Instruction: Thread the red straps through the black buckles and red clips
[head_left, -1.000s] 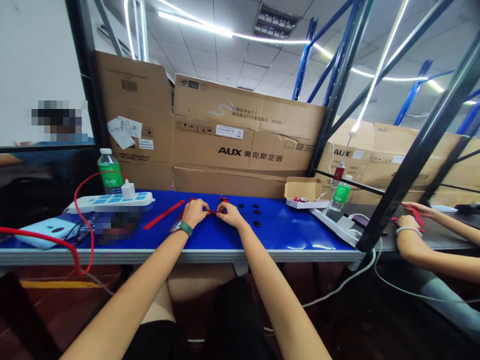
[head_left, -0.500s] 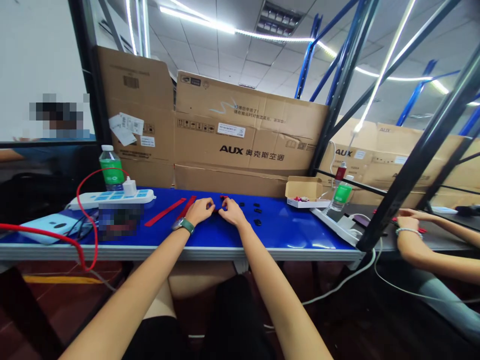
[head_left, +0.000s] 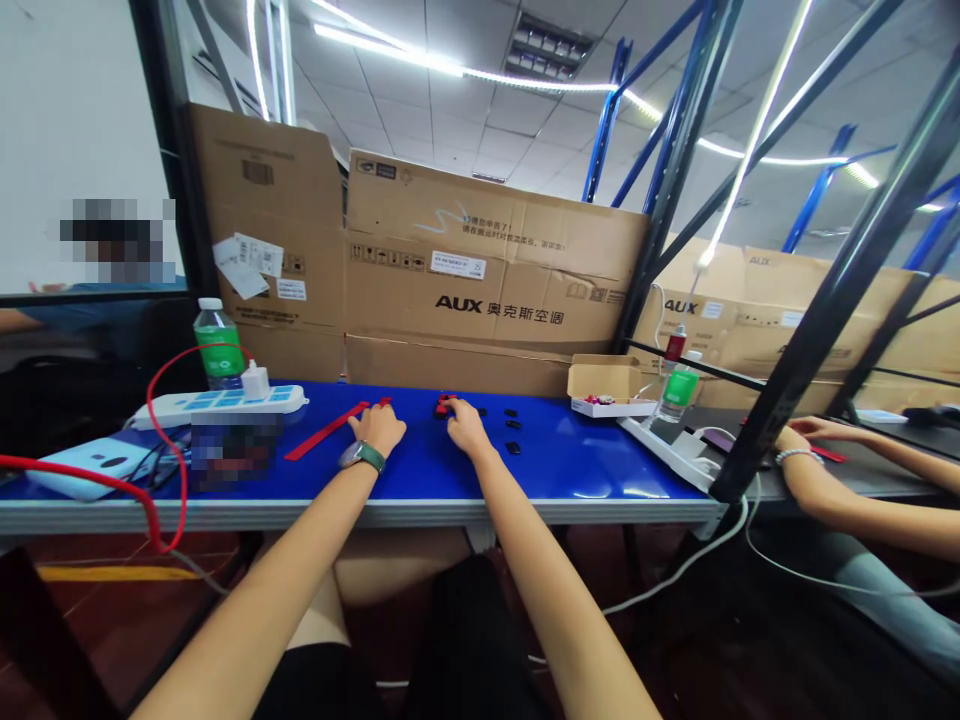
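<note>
My left hand (head_left: pixel 381 430), with a green-banded watch on its wrist, is over a red strap (head_left: pixel 385 401). Thumb and fingers come down on both sides of it, hiding its middle; the fingertips are partly hidden. Another red strap (head_left: pixel 326 432) lies flat at a slant, just left of that hand. My right hand (head_left: pixel 466 428) has its bent fingers on a small red-and-black piece (head_left: pixel 442 405) at the far part of the blue tabletop. Several small black parts (head_left: pixel 513 425), perhaps buckles, lie to the right of this hand.
A white power strip (head_left: pixel 225 402), a green-labelled bottle (head_left: pixel 217 345) and a light blue phone (head_left: pixel 90 465) are at left. Right stand an open small box (head_left: pixel 607 390) and another bottle (head_left: pixel 679 388). Cardboard (head_left: pixel 495 270) walls the back. A co-worker's hands (head_left: pixel 806 437) are beyond the post (head_left: pixel 810 250).
My left hand has moved left, away from my right hand, onto the red strap. My right hand stays nearly in place, and the red-and-black piece shows more clearly by its fingers.
</note>
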